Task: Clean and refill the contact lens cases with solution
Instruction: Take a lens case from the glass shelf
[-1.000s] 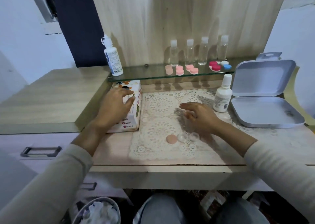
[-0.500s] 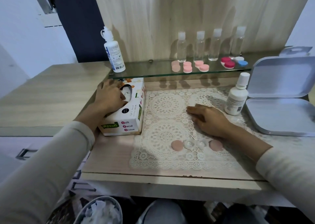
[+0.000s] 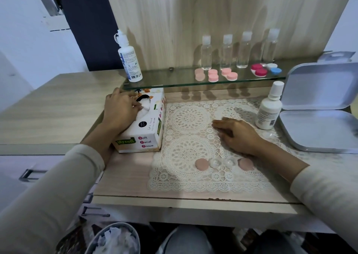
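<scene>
White lace mat [image 3: 190, 118]; 2 pink caps [image 3: 202, 164]; clear case [image 3: 222, 163]; white tissue box [image 3: 147, 130].

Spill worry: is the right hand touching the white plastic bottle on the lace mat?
Apart. Head view shows cream lace mat between right hand and white plastic bottle.

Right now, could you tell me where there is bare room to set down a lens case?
Free: the lace mat between the tissue box and the right hand; the glass shelf between the solution bottle and the pink lens cases. Crowded: the mat's front, with the open lens case and caps.
</scene>
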Available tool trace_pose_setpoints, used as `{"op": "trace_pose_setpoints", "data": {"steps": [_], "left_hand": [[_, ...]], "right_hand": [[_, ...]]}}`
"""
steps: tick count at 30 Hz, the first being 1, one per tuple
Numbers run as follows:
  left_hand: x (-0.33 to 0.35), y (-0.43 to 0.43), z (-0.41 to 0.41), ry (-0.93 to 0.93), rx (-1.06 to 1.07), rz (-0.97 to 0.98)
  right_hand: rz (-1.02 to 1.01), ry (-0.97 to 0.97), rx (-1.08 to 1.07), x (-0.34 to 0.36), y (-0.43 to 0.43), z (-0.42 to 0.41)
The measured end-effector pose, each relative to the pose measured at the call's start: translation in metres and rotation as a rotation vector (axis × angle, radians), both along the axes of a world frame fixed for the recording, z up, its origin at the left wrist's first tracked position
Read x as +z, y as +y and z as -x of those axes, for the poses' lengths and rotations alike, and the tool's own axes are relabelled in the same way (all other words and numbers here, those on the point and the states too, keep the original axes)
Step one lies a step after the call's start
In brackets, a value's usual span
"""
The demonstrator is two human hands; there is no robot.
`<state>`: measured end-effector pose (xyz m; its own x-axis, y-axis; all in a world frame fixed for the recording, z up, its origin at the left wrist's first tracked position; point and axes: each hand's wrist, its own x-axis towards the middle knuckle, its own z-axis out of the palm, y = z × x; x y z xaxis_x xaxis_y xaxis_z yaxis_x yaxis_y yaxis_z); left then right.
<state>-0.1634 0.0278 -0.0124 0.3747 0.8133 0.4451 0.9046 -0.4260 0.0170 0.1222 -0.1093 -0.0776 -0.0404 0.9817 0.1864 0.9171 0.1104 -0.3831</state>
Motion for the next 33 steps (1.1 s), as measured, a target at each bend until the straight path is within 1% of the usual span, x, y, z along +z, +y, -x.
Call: {"op": "trace_pose_setpoints", "data": {"steps": [6, 9, 11, 14, 18, 21, 23, 27, 30, 33], "left_hand": [[0.019, -0.011, 0.000, -0.221, -0.143, -0.256], [0.035, -0.023, -0.006, -0.322, -0.193, -0.319], [0.045, -0.032, -0.014, -0.382, -0.259, -0.317], [0.054, -0.052, -0.028, -0.436, -0.361, -0.254], [0.042, -0.093, -0.049, -0.566, -0.429, -0.076], [0.020, -0.122, -0.064, -0.605, -0.499, 0.036], [0.006, -0.137, -0.070, -0.584, -0.508, 0.133], [-0.013, -0.157, -0.077, -0.545, -0.549, 0.246], [-0.022, -0.163, -0.080, -0.567, -0.563, 0.306], [-0.026, -0.166, -0.082, -0.586, -0.560, 0.333]], "right_hand": [[0.055, 0.074, -0.040, 0.008, -0.001, 0.004], [0.043, 0.167, -0.069, 0.017, -0.004, 0.009], [-0.006, 0.229, -0.086, 0.027, -0.008, 0.014], [-0.100, 0.310, -0.083, 0.043, -0.015, 0.021], [-0.182, 0.635, -0.084, 0.062, -0.032, 0.035], [-0.210, 0.778, -0.072, 0.066, -0.051, 0.043], [-0.203, 0.751, -0.045, 0.064, -0.064, 0.045], [-0.174, 0.580, 0.008, 0.054, -0.082, 0.041], [-0.161, 0.617, -0.028, 0.047, -0.089, 0.036], [-0.071, 0.643, -0.035, 0.044, -0.096, 0.035]]}}
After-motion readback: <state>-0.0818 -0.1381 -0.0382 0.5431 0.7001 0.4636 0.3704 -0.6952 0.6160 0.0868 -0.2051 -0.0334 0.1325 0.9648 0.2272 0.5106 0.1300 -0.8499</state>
